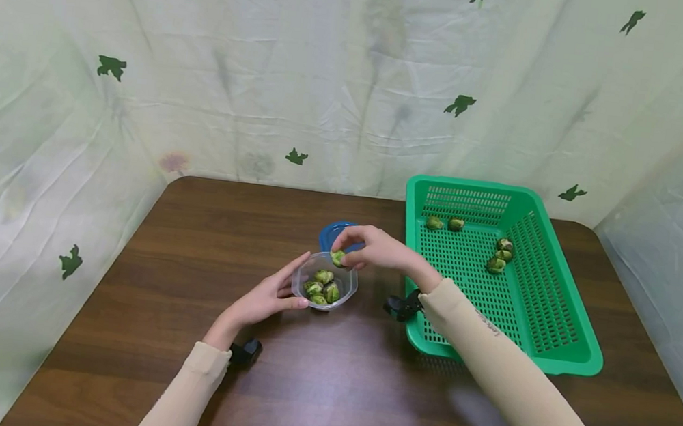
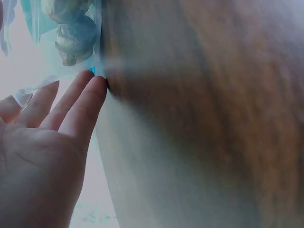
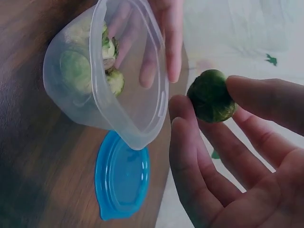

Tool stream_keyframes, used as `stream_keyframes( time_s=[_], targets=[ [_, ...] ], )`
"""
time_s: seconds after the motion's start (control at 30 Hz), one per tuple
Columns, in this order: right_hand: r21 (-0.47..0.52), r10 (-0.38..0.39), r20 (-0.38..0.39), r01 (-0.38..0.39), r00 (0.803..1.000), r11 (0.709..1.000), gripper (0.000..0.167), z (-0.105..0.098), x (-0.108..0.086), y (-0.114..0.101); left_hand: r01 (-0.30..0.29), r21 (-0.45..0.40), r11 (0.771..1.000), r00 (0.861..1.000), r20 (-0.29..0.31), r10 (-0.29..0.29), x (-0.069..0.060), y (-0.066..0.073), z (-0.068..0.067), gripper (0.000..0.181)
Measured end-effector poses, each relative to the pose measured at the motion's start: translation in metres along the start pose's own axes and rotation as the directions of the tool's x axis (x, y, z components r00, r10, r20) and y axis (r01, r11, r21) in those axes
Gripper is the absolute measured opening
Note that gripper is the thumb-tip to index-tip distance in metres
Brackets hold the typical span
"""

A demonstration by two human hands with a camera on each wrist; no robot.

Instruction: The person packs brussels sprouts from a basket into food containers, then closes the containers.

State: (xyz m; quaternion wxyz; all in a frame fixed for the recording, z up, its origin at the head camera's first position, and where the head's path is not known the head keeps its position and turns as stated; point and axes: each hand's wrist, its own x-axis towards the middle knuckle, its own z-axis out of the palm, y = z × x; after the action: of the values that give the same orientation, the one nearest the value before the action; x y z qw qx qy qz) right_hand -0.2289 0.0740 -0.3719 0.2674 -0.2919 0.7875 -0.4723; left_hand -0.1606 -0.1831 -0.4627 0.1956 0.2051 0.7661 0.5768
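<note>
Right hand (image 1: 370,247): part-closed, pinching one Brussels sprout (image 3: 212,96) above the clear container (image 1: 347,285), short of the far edge of the bench (image 1: 241,231). Left hand (image 1: 262,298): fingers extended, resting against the container. Hazard: a slipping pinch could bounce the sprout off the rim; light bracing could let the container slide.

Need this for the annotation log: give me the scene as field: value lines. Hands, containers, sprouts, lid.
left hand: left hand, fingers resting against the clear tub
right hand: right hand, fingers pinching one sprout above the tub
tub: upright on the table, uncovered
tub contents: at least four sprouts
lid: blue lid, off, on the table beyond the tub
basket: green basket, to the right of the tub
basket contents: five sprouts visible
</note>
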Motion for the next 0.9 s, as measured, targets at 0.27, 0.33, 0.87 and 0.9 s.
stream_keyframes(
  time_s=[0.27,0.33,0.87,0.9],
  targets=[
    [-0.065,0.091,0.038,-0.088,0.995,0.994,0.016,0.009,0.010,0.002,0.010,0.004,1.000,1.000,0.000,-0.010,0.000,0.000,0.000,0.086],
    [-0.056,0.111,0.045,-0.108,0.993,0.993,0.016,0.010,0.012,0.003,0.010,0.009,1.000,1.000,-0.001,-0.010,0.000,0.000,0.000,0.085],
    [-0.212,0.136,0.053,-0.122,0.989,0.970,0.024,0.019,0.014,0.002,0.012,0.001,1.000,1.000,0.005,-0.012,0.000,0.000,0.000,0.085],
    [-0.205,0.136,0.051,-0.123,0.989,0.971,0.024,0.019,0.013,0.002,0.013,0.001,1.000,1.000,0.005,-0.013,0.000,0.000,0.001,0.085]
  ],
)
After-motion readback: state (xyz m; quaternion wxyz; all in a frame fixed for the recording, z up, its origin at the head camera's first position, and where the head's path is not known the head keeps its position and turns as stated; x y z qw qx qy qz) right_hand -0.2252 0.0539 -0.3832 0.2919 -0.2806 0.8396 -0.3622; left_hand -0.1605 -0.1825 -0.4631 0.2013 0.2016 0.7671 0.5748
